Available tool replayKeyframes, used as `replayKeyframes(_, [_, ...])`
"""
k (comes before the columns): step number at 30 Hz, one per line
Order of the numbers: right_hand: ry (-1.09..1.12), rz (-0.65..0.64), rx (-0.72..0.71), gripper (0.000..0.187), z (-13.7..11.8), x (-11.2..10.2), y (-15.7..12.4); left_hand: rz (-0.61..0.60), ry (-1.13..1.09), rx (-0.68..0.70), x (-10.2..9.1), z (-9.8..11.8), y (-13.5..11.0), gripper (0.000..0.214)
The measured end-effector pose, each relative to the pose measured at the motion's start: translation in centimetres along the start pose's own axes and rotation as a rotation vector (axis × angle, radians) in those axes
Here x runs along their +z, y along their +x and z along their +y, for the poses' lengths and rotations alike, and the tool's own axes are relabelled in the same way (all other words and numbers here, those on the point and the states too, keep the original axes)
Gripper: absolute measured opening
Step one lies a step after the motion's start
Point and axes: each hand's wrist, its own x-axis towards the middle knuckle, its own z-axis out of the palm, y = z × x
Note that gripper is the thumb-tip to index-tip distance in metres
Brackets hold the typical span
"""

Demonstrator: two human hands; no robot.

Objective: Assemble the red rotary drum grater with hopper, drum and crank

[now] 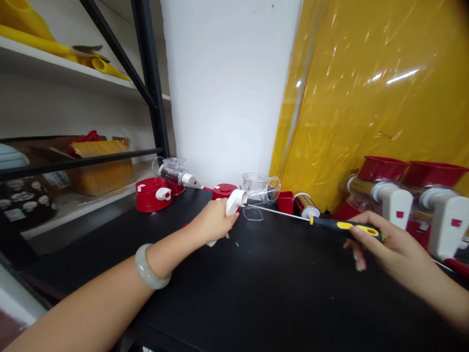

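Observation:
My left hand [216, 221], with a pale bangle at its wrist, is closed around a white plastic crank handle [235, 201]. The handle's round hollow end faces right. My right hand [384, 247] grips a long screwdriver [340, 225] by its black and yellow handle. Its thin metal shaft points left, and the tip is at the opening of the white part; whether it touches inside is hidden. Just behind the left hand sits a red round base [224, 189]. A clear plastic hopper [255, 185] stands beside it, behind the shaft.
Left on the black table [256, 293] are a red base [152, 194] and a clear grater body with drum [172, 171]. A loose grater drum [306, 204] and red pusher [285, 201] lie by the yellow sheeting [373, 98]. Red-and-white graters [397, 205] stand right. Shelves [66, 61] rise left.

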Motion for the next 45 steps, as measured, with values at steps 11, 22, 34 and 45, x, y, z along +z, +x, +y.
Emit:
replayKeyframes(11, [0.08,0.058,-0.115,0.046,-0.9,0.4,0.0,0.005,0.013,-0.005,0.2,-0.1,0.0,0.023])
replayKeyframes(22, [0.066,0.055,-0.13,0.043,0.2,0.3,0.2,-0.012,0.058,0.02,0.6,-0.3,-0.1,0.021])
replayKeyframes(34, [-0.03,-0.12,0.12,0.043,0.7,0.1,0.5,-0.008,0.085,0.038,0.2,0.2,-0.4,0.021])
replayKeyframes(45, [0.012,0.1,-0.158,0.044,-0.8,0.5,0.2,-0.003,0.056,0.02,0.3,0.1,-0.3,0.021])
